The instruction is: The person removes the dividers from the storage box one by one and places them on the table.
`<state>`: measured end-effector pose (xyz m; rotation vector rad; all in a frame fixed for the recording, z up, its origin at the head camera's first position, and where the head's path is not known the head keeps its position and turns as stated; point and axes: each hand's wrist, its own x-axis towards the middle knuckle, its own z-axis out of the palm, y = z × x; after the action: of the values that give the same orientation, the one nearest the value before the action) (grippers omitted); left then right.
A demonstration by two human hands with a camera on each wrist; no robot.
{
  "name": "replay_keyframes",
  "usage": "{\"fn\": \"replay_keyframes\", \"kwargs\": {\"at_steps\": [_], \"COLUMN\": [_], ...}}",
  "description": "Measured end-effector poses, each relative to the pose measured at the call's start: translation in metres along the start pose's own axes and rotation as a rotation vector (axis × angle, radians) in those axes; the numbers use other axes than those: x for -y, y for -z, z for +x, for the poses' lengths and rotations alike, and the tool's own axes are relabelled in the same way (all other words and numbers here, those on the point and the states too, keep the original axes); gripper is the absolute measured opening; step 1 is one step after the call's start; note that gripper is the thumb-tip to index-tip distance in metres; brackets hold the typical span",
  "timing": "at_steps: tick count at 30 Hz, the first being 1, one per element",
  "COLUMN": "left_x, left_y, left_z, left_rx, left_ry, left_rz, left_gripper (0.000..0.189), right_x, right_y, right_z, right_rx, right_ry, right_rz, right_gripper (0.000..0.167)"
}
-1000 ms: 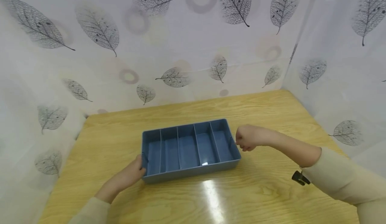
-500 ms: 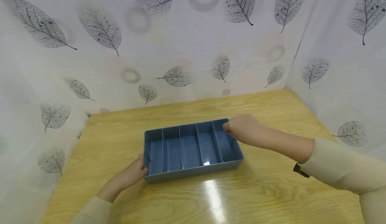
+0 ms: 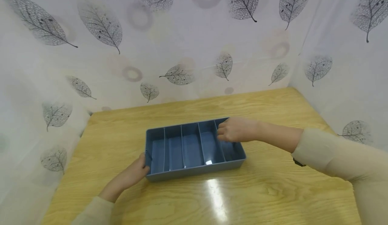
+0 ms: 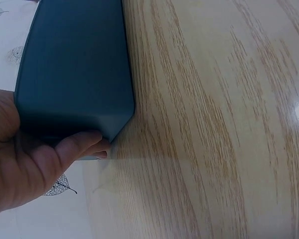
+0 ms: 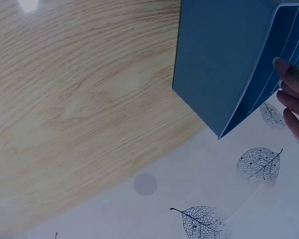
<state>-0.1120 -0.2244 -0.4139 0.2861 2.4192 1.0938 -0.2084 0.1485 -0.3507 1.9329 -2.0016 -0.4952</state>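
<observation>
A blue-grey divided tray point(image 3: 194, 171) with several side-by-side compartments sits slightly askew on the wooden table. My left hand point(image 3: 134, 172) grips its left end wall; in the left wrist view, the thumb point(image 4: 72, 147) lies against the outside of that end. My right hand point(image 3: 234, 129) is over the rightmost compartment, fingertips close to the divider point(image 3: 222, 152) beside it. Seen from the right wrist, its thumb and fingers point(image 5: 291, 102) are loosely bent in front of the tray's opening, with a gap between them. Nothing shows in that hand. Whether the fingertips touch the divider, I cannot tell.
The wooden table point(image 3: 266, 191) extends around the tray. White leaf-printed sheeting point(image 3: 194, 43) encloses its back and sides. A small black object point(image 3: 299, 163) shows under the right sleeve. Light glares off the tabletop in front of the tray.
My right hand has moved left from outside the tray's right end, over its rim, to above the rightmost compartment. The left hand keeps its grip on the left end.
</observation>
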Motion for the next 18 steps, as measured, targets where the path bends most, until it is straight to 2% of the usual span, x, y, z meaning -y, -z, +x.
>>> {"fn": "replay_keyframes", "kwargs": {"at_steps": [4, 7, 11, 18], "left_x": [-0.001, -0.001, -0.002, 0.0], "left_y": [0.0, -0.001, -0.002, -0.005], "left_z": [0.0, 0.0, 0.0, -0.001], "left_rx": [-0.009, -0.013, -0.023, -0.032], "left_ry": [-0.001, 0.006, 0.014, 0.02], "left_rz": [0.01, 0.002, -0.004, 0.001], "left_gripper": [0.058, 0.058, 0.057, 0.058], "right_x": [-0.005, -0.005, -0.003, 0.003], "right_y": [-0.009, -0.015, -0.022, -0.036], "right_z": [0.001, 0.002, 0.001, -0.003], "right_rx": [-0.077, -0.112, -0.098, -0.094], "right_ry": [0.088, 0.133, 0.181, 0.2], "right_rz": [-0.026, -0.04, -0.064, -0.088], "right_gripper": [0.017, 0.014, 0.005, 0.011]}}
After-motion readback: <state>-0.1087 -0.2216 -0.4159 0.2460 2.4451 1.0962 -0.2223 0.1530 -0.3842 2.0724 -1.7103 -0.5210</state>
